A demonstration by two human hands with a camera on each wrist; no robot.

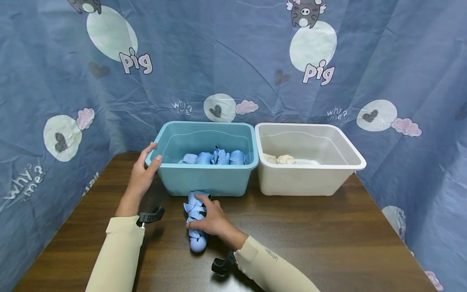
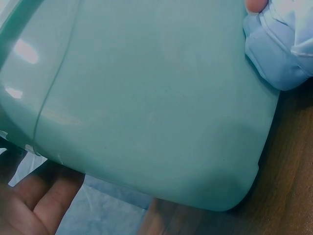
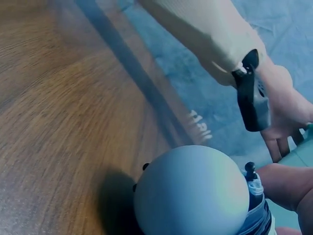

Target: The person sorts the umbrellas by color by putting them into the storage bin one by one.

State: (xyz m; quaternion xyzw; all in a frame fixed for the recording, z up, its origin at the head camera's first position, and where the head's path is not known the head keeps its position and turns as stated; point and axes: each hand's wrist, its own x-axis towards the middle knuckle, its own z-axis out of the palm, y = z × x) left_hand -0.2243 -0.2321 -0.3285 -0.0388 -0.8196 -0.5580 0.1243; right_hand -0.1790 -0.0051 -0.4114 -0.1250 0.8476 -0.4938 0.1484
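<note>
A folded blue umbrella [image 1: 196, 235] lies on the table in front of the teal bin [image 1: 204, 178], its round handle end toward me. My right hand [image 1: 215, 219] grips it from the right, thumb and forefinger bent across the fabric. In the right wrist view the ball-shaped handle [image 3: 190, 191] fills the foreground, with small black rib tips beside it. My left hand [image 1: 142, 174] holds the bin's left front rim, and its fingers [image 2: 54, 196] show past the edge in the left wrist view. Inside the bin sit several rolled blue bundles [image 1: 237, 157].
A white bin [image 1: 310, 180] stands close to the teal one's right side, with cream-coloured bundles [image 1: 286, 159] in it. Both bins rest on a brown wooden table [image 1: 310, 235]. A blue patterned cloth [image 1: 233, 61] hangs behind and along the sides.
</note>
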